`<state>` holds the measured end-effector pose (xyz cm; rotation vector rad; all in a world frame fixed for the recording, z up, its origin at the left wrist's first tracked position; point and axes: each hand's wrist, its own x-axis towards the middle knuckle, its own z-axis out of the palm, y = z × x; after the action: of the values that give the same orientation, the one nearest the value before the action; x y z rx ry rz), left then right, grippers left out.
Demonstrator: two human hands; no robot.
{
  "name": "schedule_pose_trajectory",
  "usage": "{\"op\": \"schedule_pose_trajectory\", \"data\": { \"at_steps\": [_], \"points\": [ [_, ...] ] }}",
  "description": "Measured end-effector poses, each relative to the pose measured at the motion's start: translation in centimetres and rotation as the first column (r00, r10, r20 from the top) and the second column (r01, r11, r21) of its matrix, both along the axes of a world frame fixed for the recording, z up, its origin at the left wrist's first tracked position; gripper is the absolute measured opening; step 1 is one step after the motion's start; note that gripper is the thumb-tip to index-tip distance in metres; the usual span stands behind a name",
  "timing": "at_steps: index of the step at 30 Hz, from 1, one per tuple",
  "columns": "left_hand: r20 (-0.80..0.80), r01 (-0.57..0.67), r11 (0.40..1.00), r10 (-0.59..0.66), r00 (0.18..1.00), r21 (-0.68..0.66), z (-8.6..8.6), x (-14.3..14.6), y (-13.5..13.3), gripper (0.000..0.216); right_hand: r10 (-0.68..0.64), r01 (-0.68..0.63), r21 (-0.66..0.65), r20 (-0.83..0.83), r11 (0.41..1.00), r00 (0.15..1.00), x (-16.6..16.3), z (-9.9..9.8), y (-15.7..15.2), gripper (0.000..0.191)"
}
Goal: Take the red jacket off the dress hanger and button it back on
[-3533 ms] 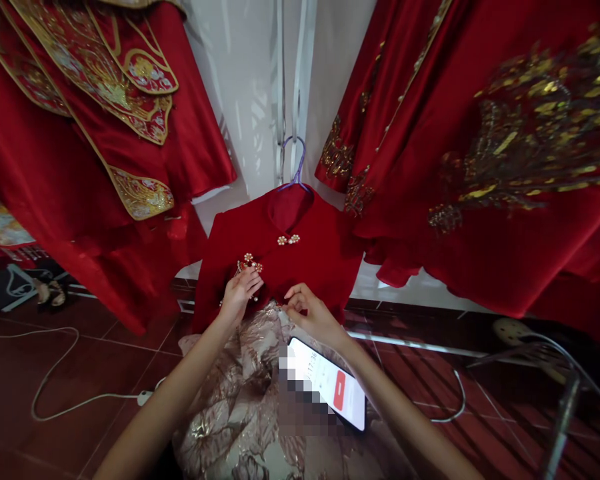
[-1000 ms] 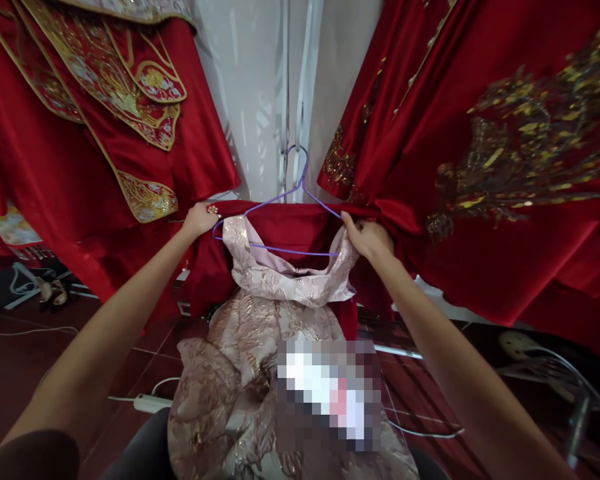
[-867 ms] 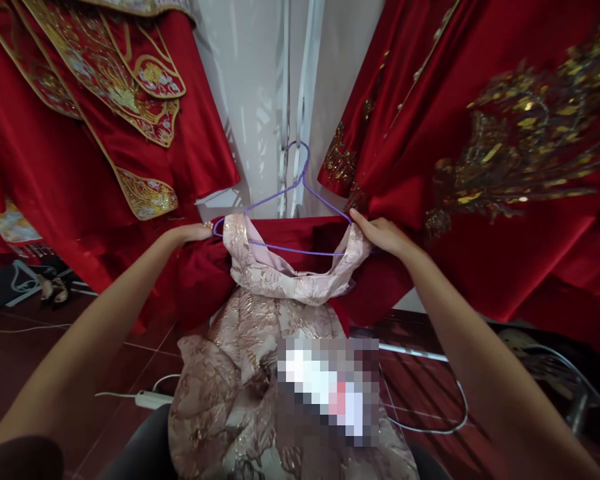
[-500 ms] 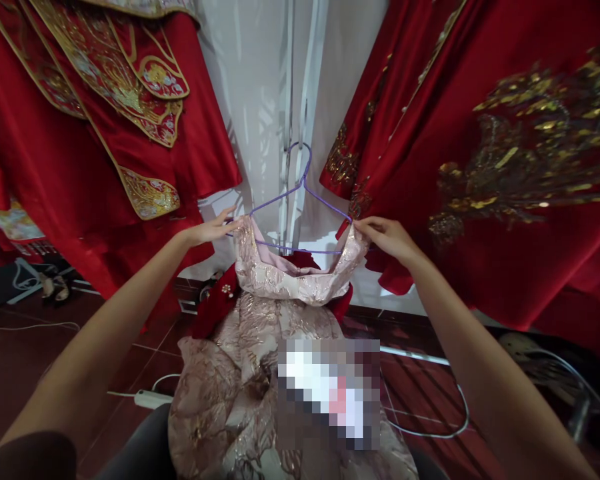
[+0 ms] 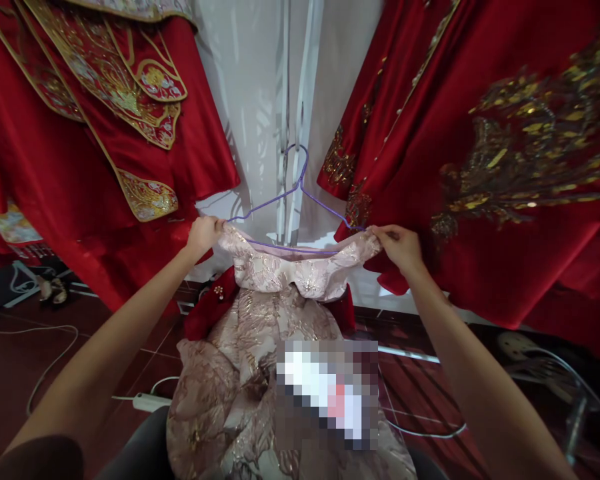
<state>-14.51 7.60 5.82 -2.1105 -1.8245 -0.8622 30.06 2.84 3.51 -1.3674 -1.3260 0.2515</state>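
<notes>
A pink and gold brocade dress [image 5: 260,313] hangs from a purple wire hanger [image 5: 300,193] and runs down over my lap. My left hand [image 5: 203,233] is closed on the dress's left shoulder at the hanger's left end. My right hand [image 5: 399,245] pinches the dress's right shoulder at the hanger's right end. A small red jacket [image 5: 210,307] with pearl buttons has slid down behind the pink dress and shows at both sides of it. The hanger's hook sits on a white vertical rail [image 5: 290,120].
Red embroidered garments hang at the left [image 5: 80,120] and at the right [image 5: 480,147]. A phone, blurred out [image 5: 330,393], lies on my lap. A white power strip [image 5: 147,401] and cables lie on the dark red tiled floor. A metal stand [image 5: 570,400] is at the lower right.
The red jacket was buttoned on the hanger; it came off the shoulders and dropped behind the pink dress. My hands moved out to the hanger's ends and spread the pink dress's shoulders wider.
</notes>
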Motion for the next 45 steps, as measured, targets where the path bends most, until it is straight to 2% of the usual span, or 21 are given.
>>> {"op": "schedule_pose_trajectory", "data": {
  "at_steps": [1, 3, 5, 8, 10, 11, 13, 15, 18, 20, 22, 24, 27, 29, 33, 38, 42, 45],
  "points": [
    [-0.07, -0.038, 0.998, 0.034, 0.997, -0.057, -0.6, -0.6, -0.4, 0.036, -0.03, 0.031, -0.03, 0.021, 0.999, 0.999, 0.6, -1.0, -0.1, 0.031],
    [-0.186, -0.058, 0.984, 0.026, 0.982, -0.167, -1.8, -1.4, -1.3, 0.038, -0.022, 0.029, -0.125, 0.061, 0.992, 0.998, 1.3, -3.2, -0.6, 0.03],
    [-0.259, -0.004, 0.968, -0.063, 0.964, -0.25, -2.9, -1.2, -2.2, 0.039, 0.085, -0.052, -0.246, 0.126, 0.968, 0.988, 1.1, -5.1, -1.4, 0.03],
    [-0.316, 0.228, 0.909, -0.344, 0.884, -0.349, -3.9, 1.3, -4.0, 0.037, 0.376, -0.269, -0.39, 0.231, 0.881, 0.898, -0.5, -6.2, -3.2, 0.03],
    [-0.341, 0.413, 0.819, -0.551, 0.762, -0.399, -3.9, 4.0, -5.3, 0.035, 0.503, -0.365, -0.413, 0.299, 0.834, 0.811, -2.0, -5.4, -4.4, 0.028],
    [-0.354, 0.471, 0.781, -0.612, 0.707, -0.41, -3.8, 5.5, -5.8, 0.034, 0.518, -0.377, -0.401, 0.344, 0.835, 0.783, -2.7, -4.6, -5.0, 0.027],
    [-0.387, 0.571, 0.729, -0.684, 0.618, -0.377, -3.3, 8.3, -6.7, 0.032, 0.491, -0.364, -0.346, 0.429, 0.865, 0.758, -3.9, -2.5, -5.7, 0.024],
    [-0.43, 0.648, 0.709, -0.695, 0.576, -0.277, -2.6, 10.8, -6.9, 0.03, 0.443, -0.361, -0.258, 0.485, 0.896, 0.754, -4.7, -0.2, -6.0, 0.022],
    [-0.464, 0.698, 0.699, -0.675, 0.573, -0.156, -2.0, 13.2, -5.8, 0.029, 0.365, -0.353, -0.129, 0.534, 0.927, 0.762, -5.0, 2.3, -5.1, 0.019],
    [-0.449, 0.683, 0.713, -0.668, 0.594, -0.157, -2.2, 14.1, -4.7, 0.027, 0.345, -0.354, -0.097, 0.553, 0.93, 0.758, -4.6, 3.0, -4.0, 0.017],
    [-0.418, 0.66, 0.726, -0.669, 0.614, -0.193, -2.7, 14.4, -4.1, 0.026, 0.304, -0.321, -0.078, 0.584, 0.944, 0.753, -3.8, 2.9, -2.6, 0.016],
    [-0.382, 0.662, 0.718, -0.685, 0.62, -0.214, -3.0, 14.3, -4.1, 0.027, 0.19, -0.222, -0.029, 0.634, 0.975, 0.75, -2.5, 2.2, -1.2, 0.018],
    [-0.326, 0.722, 0.648, -0.755, 0.568, -0.242, -2.8, 13.7, -5.1, 0.031, -0.008, -0.063, 0.075, 0.699, 0.995, 0.715, 0.0, 0.9, 0.3, 0.021],
    [-0.281, 0.758, 0.602, -0.795, 0.538, -0.251, -2.4, 13.1, -6.0, 0.034, -0.07, -0.036, 0.129, 0.729, 0.991, 0.681, 1.7, 0.1, 0.7, 0.021],
    [-0.172, 0.789, 0.577, -0.816, 0.551, -0.212, -1.9, 12.2, -7.1, 0.034, -0.124, -0.068, 0.212, 0.772, 0.975, 0.624, 4.3, -1.4, 0.5, 0.024],
    [-0.071, 0.8, 0.567, -0.822, 0.565, -0.196, -1.6, 11.9, -7.7, 0.03, -0.196, -0.044, 0.28, 0.767, 0.959, 0.611, 5.6, -2.7, 0.1, 0.027],
    [-0.064, 0.796, 0.568, -0.82, 0.568, -0.21, -1.4, 12.0, -7.9, 0.031, -0.209, -0.053, 0.313, 0.743, 0.948, 0.636, 5.4, -2.8, 0.2, 0.025],
    [-0.048, 0.794, 0.567, -0.819, 0.572, -0.218, -1.5, 12.0, -7.9, 0.031, -0.205, -0.048, 0.326, 0.694, 0.944, 0.69, 4.9, -2.4, -0.2, 0.022]
  ]
}}
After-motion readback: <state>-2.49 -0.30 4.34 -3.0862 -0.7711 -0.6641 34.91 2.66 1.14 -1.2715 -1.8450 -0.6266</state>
